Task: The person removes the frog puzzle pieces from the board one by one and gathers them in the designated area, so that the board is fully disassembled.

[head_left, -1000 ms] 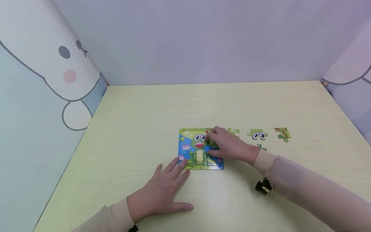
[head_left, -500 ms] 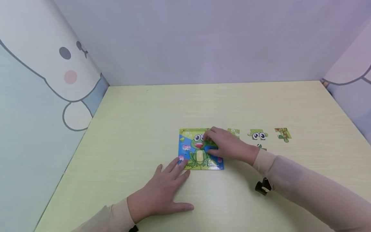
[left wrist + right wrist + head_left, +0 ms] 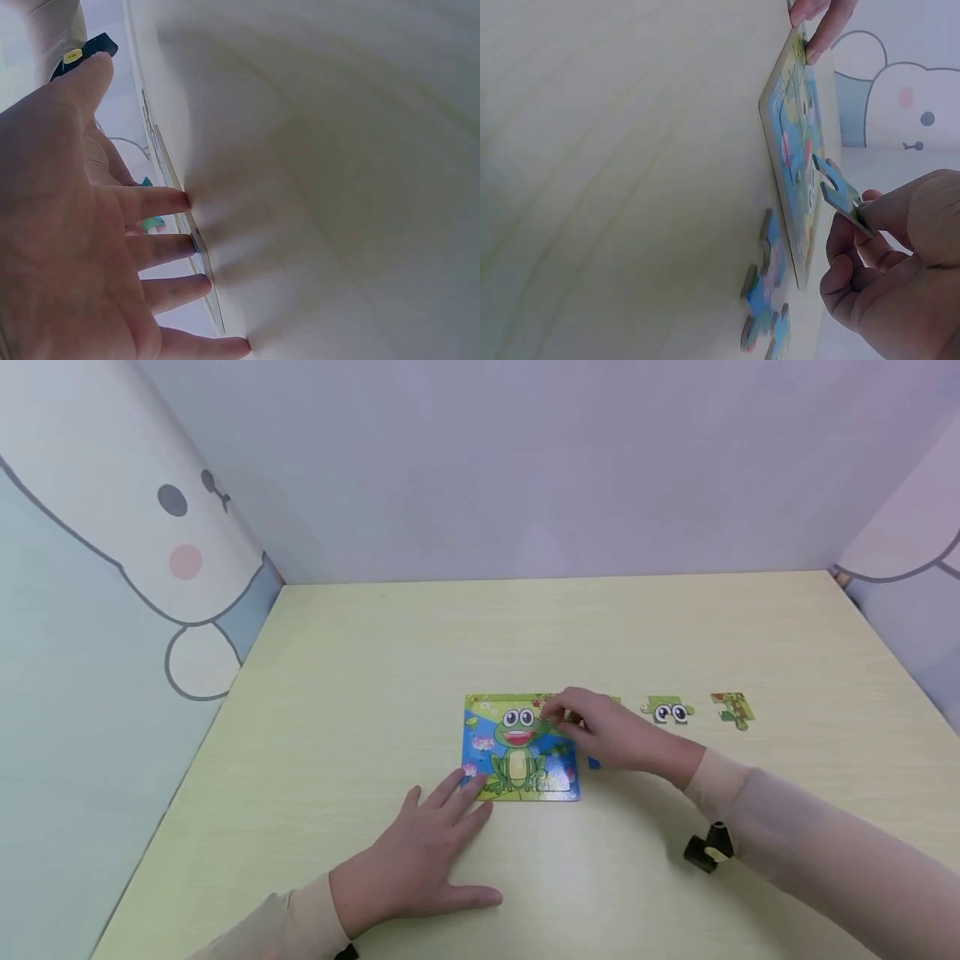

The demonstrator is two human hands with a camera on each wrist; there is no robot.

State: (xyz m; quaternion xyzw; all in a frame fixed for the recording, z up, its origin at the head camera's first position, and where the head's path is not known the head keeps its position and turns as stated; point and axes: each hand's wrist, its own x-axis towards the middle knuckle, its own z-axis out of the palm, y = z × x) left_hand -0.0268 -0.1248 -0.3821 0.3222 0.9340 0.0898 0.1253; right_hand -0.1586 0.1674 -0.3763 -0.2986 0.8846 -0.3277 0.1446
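A frog jigsaw puzzle board (image 3: 517,752) lies flat on the table in the head view, blue and green with a thin frame. My left hand (image 3: 420,860) is spread at its lower left corner, fingertips on the edge and the thumb apart. Over the board's right side is my right hand (image 3: 626,732). The right wrist view shows its thumb and fingers pinching one jigsaw piece (image 3: 840,187), tilted and clear of the board. In the head view that piece is mostly hidden behind the fingers.
Right of the board lie a jigsaw piece with printed eyes (image 3: 671,712) and a green-brown piece (image 3: 732,710). A blue piece (image 3: 594,762) shows partly under my right hand. A pale wall (image 3: 525,468) stands behind the table. A black device (image 3: 708,847) sits at my right wrist.
My right hand has shifted right from the middle of the board, its fingers drawn closer together, and covers more of the loose pieces. The left hand stays in place.
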